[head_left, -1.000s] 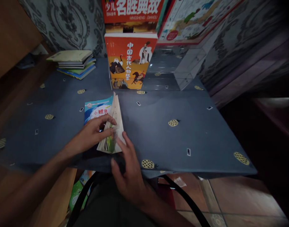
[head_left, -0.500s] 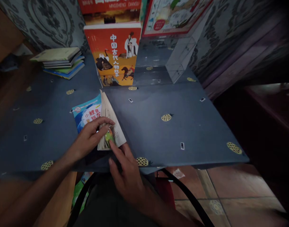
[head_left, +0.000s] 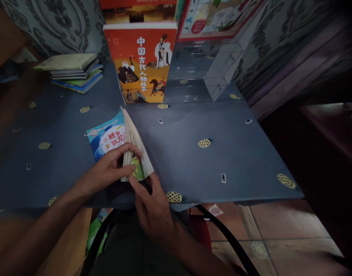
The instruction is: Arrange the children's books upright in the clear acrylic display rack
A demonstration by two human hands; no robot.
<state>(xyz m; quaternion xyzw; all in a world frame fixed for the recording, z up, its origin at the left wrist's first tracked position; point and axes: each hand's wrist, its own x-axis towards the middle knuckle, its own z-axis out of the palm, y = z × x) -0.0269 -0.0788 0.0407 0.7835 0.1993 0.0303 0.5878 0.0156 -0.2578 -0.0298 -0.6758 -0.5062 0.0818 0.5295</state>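
Observation:
A thin paperback book (head_left: 112,132) with a blue, wave-patterned cover lies near the table's front edge, its pages partly fanned up along the right side. My left hand (head_left: 115,163) reaches over it from the left, thumb and fingers curled around the raised pages. At the lower right corner, my right hand (head_left: 155,205) has the pages between its thumb and fingers. A green picture shows on the page between both hands. The fingertips under the pages are hidden.
Behind the book, a clear acrylic rack (head_left: 218,73) holds an orange book (head_left: 142,65) and other books upright. A stack of books (head_left: 72,71) sits at the back left. The blue tablecloth (head_left: 187,165) has pineapple prints. Tiled floor (head_left: 291,218) lies beyond the front edge.
My left thumb has moved down to the lower part of the pages, and my right fingers have closed in at the corner. More of the green picture shows. The view has shifted slightly.

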